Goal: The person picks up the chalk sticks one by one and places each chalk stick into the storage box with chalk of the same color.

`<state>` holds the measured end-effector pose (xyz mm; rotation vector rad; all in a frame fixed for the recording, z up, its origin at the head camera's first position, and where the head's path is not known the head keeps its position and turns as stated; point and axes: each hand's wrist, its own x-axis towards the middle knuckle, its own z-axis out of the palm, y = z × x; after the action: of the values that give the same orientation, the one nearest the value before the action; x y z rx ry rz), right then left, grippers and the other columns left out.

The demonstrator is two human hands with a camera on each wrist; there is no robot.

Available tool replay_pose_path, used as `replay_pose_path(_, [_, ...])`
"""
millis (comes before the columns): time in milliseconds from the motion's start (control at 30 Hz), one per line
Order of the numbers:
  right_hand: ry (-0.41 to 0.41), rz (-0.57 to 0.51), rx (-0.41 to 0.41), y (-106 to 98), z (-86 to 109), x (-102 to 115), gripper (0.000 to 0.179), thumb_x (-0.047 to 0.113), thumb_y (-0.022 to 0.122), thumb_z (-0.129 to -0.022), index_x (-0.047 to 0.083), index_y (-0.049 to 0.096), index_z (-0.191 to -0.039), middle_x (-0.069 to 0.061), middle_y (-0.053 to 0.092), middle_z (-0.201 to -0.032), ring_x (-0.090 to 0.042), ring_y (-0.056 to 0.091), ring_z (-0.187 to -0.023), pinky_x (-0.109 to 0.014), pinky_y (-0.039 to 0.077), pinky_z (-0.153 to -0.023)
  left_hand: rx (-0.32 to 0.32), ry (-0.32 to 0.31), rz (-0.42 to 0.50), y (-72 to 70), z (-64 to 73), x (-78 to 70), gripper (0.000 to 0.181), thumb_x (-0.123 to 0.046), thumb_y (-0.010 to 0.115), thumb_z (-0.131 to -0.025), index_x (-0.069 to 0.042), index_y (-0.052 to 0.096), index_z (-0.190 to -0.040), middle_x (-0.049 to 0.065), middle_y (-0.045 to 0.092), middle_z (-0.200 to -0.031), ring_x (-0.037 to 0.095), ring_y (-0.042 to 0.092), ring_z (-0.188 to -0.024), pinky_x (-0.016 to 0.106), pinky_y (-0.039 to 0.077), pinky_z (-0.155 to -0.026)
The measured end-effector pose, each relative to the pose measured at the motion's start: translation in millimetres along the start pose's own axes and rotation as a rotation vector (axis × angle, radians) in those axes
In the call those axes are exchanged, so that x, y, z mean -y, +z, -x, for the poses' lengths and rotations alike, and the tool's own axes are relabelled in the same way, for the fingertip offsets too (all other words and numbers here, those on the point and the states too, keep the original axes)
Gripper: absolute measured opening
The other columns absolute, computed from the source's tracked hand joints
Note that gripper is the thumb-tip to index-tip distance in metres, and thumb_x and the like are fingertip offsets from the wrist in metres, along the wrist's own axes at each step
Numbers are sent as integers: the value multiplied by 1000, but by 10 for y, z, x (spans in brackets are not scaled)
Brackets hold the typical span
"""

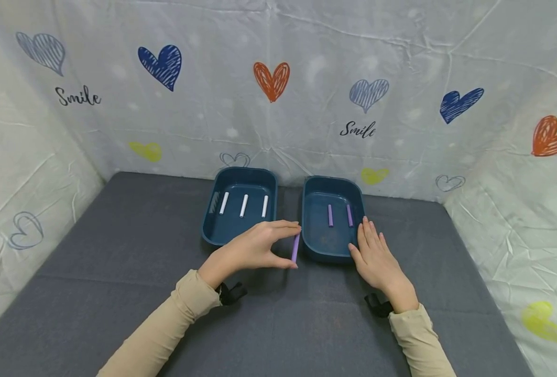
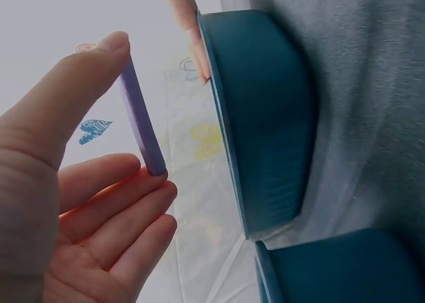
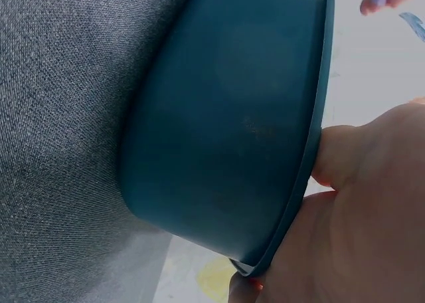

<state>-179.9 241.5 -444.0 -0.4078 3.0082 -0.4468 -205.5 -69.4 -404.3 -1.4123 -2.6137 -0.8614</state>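
My left hand holds a purple chalk stick by its ends, between thumb and fingertips. The stick is in the air in front of the gap between two dark blue bins. My right hand rests on the right rim of the right bin, fingers straight and thumb spread over the rim. Inside that bin lie two purple chalk sticks, side by side. The left bin contains three white chalk sticks in a row.
Both bins stand near the back of a table with a dark grey cloth. A white curtain printed with hearts and lettering hangs behind and along both sides.
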Motion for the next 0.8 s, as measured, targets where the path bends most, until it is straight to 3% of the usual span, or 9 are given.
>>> replay_pose_path(400, [5, -1, 2, 5, -1, -5, 67, 36, 29, -109, -10, 8, -154, -20, -6, -164, -36, -4, -151, -55, 4, -120, -65, -49, -34, 8, -314, 30, 66, -36, 80, -84, 2, 60, -134, 14, 57, -138, 26, 55, -126, 39, 48, -102])
replay_pose_path(800, [8, -31, -12, 22, -20, -11, 64, 26, 33, -108, -11, 9, -154, -21, -5, -164, -36, -3, -151, -55, 3, -120, -43, -138, -8, 40, -665, 194, 70, -38, 80, -84, 1, 57, -138, 15, 54, -141, 27, 53, -128, 39, 48, -103])
